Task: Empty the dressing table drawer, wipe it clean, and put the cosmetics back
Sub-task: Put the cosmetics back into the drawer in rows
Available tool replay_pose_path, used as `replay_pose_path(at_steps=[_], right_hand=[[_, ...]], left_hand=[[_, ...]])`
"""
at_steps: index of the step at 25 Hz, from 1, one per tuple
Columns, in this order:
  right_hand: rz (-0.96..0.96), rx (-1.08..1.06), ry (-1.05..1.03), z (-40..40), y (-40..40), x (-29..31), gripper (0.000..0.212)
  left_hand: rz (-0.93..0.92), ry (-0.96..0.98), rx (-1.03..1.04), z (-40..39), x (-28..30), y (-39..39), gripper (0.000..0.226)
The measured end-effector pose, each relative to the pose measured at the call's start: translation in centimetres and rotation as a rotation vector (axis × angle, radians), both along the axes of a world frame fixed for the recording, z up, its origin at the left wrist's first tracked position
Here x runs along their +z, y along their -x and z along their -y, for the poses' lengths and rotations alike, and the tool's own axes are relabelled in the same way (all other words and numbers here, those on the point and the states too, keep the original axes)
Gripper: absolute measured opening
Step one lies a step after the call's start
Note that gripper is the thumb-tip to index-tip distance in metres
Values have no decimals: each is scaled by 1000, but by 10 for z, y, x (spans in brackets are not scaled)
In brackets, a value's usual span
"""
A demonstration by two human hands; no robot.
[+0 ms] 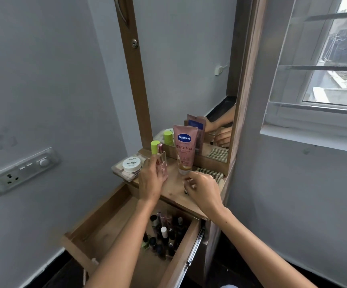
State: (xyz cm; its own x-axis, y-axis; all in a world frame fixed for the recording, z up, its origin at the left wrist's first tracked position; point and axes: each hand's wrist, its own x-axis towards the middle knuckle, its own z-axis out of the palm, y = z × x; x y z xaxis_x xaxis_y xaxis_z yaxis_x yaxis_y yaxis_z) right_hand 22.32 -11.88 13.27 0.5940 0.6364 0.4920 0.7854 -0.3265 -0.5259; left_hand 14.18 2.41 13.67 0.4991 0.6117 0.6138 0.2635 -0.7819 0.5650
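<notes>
The wooden drawer [97,223] stands pulled open below the dressing table top [174,190]. Several nail polish bottles [164,235] lie crowded in its right half; its left half is bare wood. My left hand [150,183] grips a clear perfume bottle [162,161] with a pink cap, upright on the table top. My right hand [201,188] hovers over the top with fingers curled, pinching a small dark item I cannot identify. A pink Vaseline tube [184,148] stands upright between the hands, near the mirror.
A white nail polish remover jar [131,164] sits on a clear palette case [126,173] at the top's left edge, beside a green-capped bottle [155,146]. A checked cloth [210,173] lies at the right. Mirror [189,69] behind, wall socket [22,171] left, window [324,59] right.
</notes>
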Motion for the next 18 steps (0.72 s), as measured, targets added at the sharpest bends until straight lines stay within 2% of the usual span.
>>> replay_pose_path(at_steps=[4,8,10,14,18], right_hand=[[4,67,56,-36,10,2,27],[-63,52,227,-86,10,4,76],[-60,18,250,-108,8,1,89],[62,-99,272,-136,-5,-8,88],[59,-63,189,-148,-20,-15,75]], left_hand=[[54,2,51,-2,-7,44,43],[63,23,28,-4,-2,66,42],[80,37,31,-2,0,72,42],[71,12,68,-1,-1,76,45],[34,14,62,1,-5,79,47]])
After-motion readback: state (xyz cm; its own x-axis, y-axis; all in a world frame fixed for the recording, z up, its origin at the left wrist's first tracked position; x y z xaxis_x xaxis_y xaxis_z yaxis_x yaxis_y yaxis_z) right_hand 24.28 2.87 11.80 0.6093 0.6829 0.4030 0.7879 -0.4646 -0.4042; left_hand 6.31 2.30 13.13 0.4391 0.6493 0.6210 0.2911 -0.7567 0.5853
